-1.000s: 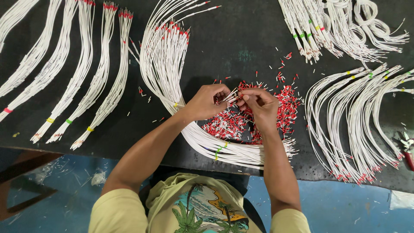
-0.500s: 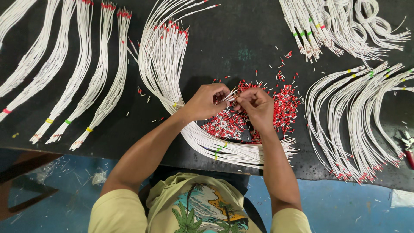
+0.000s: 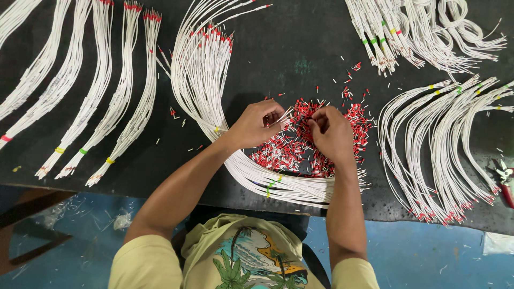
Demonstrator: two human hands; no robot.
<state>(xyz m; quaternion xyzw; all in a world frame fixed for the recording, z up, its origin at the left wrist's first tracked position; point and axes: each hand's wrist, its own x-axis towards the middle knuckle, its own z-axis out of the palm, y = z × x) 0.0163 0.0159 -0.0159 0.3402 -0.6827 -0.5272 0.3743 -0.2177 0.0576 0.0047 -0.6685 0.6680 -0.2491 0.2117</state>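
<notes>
left hand (image 3: 256, 126) pinching wire ends (image 3: 285, 116), right hand (image 3: 331, 132) curled

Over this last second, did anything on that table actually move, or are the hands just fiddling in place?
Hardly anything. The left hand and right hand stay together over the pile of small red pieces, pinching thin white wire ends between them; only the fingers shift slightly. Nothing was picked up or let go. The white wire bundles lie as before.
</notes>
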